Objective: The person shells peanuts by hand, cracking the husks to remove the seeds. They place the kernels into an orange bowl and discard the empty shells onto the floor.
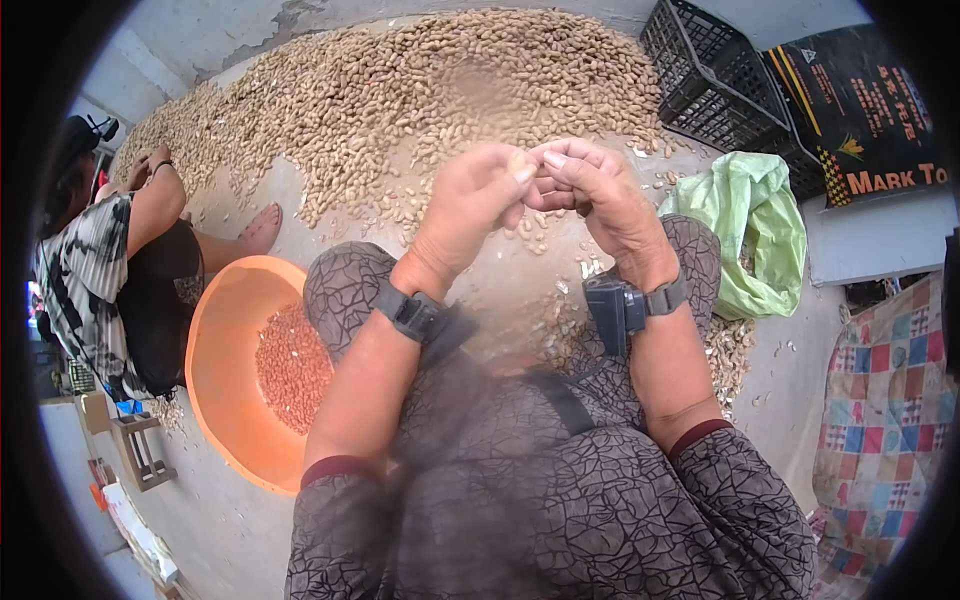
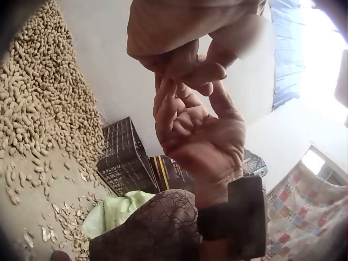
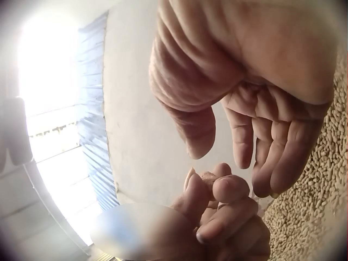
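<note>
Both hands meet in front of the peanut heap (image 1: 420, 95). The left hand (image 1: 465, 205) pinches what looks like a peanut (image 3: 207, 177) between thumb and forefinger, mostly covered by the fingertips. Close against it is the right hand (image 1: 610, 200), its fingers loosely bent. In the right wrist view the right hand (image 3: 244, 81) hangs above the left hand (image 3: 223, 217), thumb apart from its fingers, with nothing seen between them. The left wrist view has the left hand (image 2: 185, 38) above the right hand (image 2: 204, 136).
An orange basin (image 1: 235, 440) of reddish kernels (image 1: 292, 368) stands by the left knee. Past the right knee are a green sack (image 1: 745, 200), scattered shells (image 1: 730, 350) and black crates (image 1: 710, 80). Another person (image 1: 110, 250) sits at the far left.
</note>
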`<state>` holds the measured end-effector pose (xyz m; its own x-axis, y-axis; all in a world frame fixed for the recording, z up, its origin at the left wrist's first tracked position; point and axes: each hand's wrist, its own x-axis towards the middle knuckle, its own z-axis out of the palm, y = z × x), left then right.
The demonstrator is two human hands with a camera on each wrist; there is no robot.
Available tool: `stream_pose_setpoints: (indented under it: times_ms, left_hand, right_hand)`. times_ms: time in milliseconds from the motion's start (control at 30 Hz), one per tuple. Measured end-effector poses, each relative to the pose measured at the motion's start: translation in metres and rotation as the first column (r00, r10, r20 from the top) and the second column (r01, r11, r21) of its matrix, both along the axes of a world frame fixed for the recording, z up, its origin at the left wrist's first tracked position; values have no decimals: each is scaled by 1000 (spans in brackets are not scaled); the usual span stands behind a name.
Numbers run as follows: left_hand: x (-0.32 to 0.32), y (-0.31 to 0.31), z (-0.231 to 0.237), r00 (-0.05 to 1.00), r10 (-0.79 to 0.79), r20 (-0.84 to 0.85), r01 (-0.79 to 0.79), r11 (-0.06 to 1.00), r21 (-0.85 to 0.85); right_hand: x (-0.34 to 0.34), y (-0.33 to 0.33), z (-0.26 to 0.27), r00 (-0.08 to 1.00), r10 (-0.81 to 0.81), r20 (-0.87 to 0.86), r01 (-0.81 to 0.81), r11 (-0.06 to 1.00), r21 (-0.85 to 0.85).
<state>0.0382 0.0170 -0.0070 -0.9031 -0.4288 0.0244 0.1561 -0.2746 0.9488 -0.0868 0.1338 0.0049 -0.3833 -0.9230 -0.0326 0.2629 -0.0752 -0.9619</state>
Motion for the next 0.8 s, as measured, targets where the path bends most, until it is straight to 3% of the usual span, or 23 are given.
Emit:
stream_pose_setpoints:
  times_ms: [133,233,300,400,467,633,800]
  left_hand:
    - [-1,-3,3,996,1,-84,7,995,99]
    - [-2,-7,-1,998,2,-65,6,992,129]
    - [-3,-8,-4,1000,-7,16,2,965,262]
    - [-3,-9,-7,998,-38,41,23,948,318]
    - [-4,-8,-5,998,-16,66,-6,945,326]
    - [-5,-5,-6,991,24,128,-59,961,271]
    - [-4,-5,0,994,-10,111,-34,922,386]
  right_hand:
    - [0,-1,-1,996,-76,-49,72,995,-76]
    - [3,-4,-2,986,-124,-110,113,988,-104]
    - [6,-6,-4,983,-132,-131,116,986,-118]
    - [16,-9,-3,982,-136,-131,115,981,-157]
    - [21,-11,-2,985,-133,-109,111,977,-180]
    - [25,-13,1,948,-201,-247,176,977,-120]
    - [22,-15,-6,964,-194,-179,177,978,-108]
